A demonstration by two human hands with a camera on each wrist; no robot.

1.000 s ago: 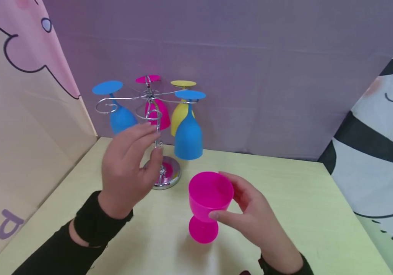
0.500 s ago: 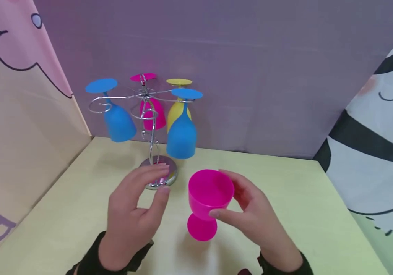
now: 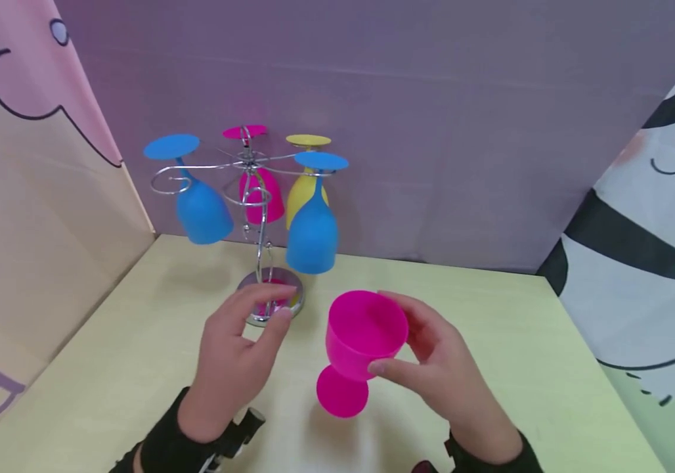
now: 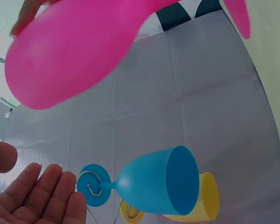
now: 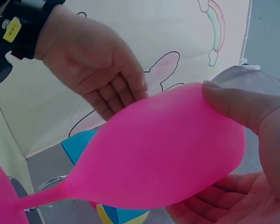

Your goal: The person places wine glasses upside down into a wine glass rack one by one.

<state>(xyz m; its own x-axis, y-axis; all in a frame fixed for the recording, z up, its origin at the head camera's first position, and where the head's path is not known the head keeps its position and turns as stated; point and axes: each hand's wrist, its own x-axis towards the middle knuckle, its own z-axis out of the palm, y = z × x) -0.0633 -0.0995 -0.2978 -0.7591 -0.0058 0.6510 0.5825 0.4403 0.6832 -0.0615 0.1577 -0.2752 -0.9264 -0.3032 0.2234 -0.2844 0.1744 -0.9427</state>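
My right hand grips the bowl of a pink goblet, thumb on the near side and fingers behind the rim. The goblet is upright with a slight tilt, its mouth facing up; its round foot appears below the bowl. To its left, my left hand holds nothing, its fingers extended and the thumb apart from them. In the left wrist view, the pink goblet passes above the left hand's fingers, with a gap between. Behind the hands stands a chrome glass rack.
Hanging upside down on the rack are two blue goblets, a pink goblet and a yellow goblet. The rack's round base rests on the pale table. A grey-purple cloth wall rises behind.
My left hand has come down from the rack's post toward the pink goblet. The right hand keeps hold of the goblet, which has shifted and tilted slightly. The head view has turned a little right.
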